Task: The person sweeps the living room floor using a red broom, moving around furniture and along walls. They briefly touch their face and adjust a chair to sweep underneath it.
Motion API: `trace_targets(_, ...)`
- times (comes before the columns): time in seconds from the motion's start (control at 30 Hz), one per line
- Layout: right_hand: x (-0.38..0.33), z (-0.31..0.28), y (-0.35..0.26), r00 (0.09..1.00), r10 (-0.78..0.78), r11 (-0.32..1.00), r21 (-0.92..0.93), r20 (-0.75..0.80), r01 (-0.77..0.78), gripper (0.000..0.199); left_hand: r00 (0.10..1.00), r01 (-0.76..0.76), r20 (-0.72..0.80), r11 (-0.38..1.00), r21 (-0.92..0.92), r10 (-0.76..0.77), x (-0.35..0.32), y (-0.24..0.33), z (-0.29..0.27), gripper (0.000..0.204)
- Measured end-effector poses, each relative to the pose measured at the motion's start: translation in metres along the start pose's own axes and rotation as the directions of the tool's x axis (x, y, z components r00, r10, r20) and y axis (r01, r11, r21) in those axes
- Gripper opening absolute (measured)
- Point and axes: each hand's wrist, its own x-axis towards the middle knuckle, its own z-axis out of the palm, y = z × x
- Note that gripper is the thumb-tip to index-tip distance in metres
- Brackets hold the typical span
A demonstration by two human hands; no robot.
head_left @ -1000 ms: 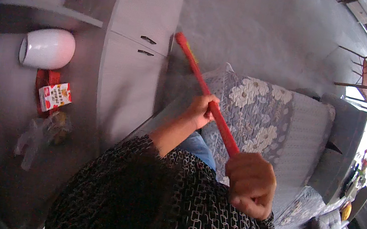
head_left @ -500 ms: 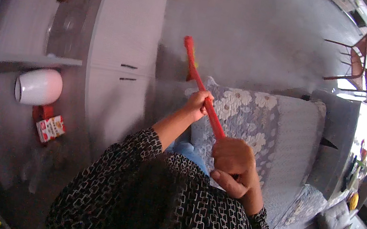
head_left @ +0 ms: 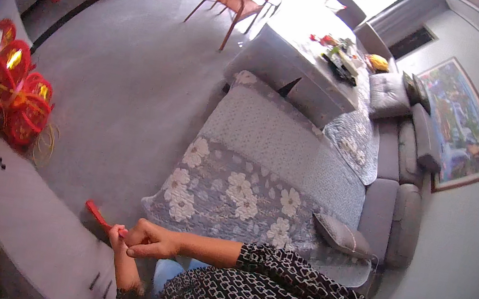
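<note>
Okay, red stick point(head_left: 98, 215): angled out between cabinet point(head_left: 27, 204) and floral quilt point(head_left: 217, 174)
Left fingers point(head_left: 116, 231): curled snug around it, probably to steady it
Right fingers point(head_left: 139, 235): closed round it too, just beside the left, likely for extra control

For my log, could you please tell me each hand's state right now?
Left hand: closed, holding the red rod.
Right hand: closed, holding the same red rod.

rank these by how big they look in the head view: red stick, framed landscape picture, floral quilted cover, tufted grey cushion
1. Floral quilted cover
2. Framed landscape picture
3. Tufted grey cushion
4. Red stick, visible part only
</note>
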Motion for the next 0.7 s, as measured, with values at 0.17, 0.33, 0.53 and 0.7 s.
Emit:
trace_targets(0.17,0.013,0.004,-0.003,0.997,-0.064,0.973,-0.222,0.042,0.071,0.039,0.993,-0.095,0.079,0.994,0.051,0.091,0.067,0.035,0.003,0.018)
trace_targets(0.33,0.015,0.011,-0.036,0.969,-0.144,0.973,-0.152,0.2,0.176,0.037,0.989,-0.001,-0.148,0.988,0.152,0.024,0.016,0.035,0.008,0.019)
trace_targets(0.53,0.002,-0.009,-0.041,0.992,0.099,0.991,0.082,0.072,-0.105,0.037,0.973,0.165,-0.181,0.981,0.101,-0.144,-0.019,-0.006,-0.001,0.019)
trace_targets(0.7,-0.001,0.0,-0.016,0.993,-0.056,0.993,-0.093,0.1,0.066,0.034,0.977,0.162,-0.144,0.987,0.017,-0.158,-0.01,-0.029,0.012,0.02)
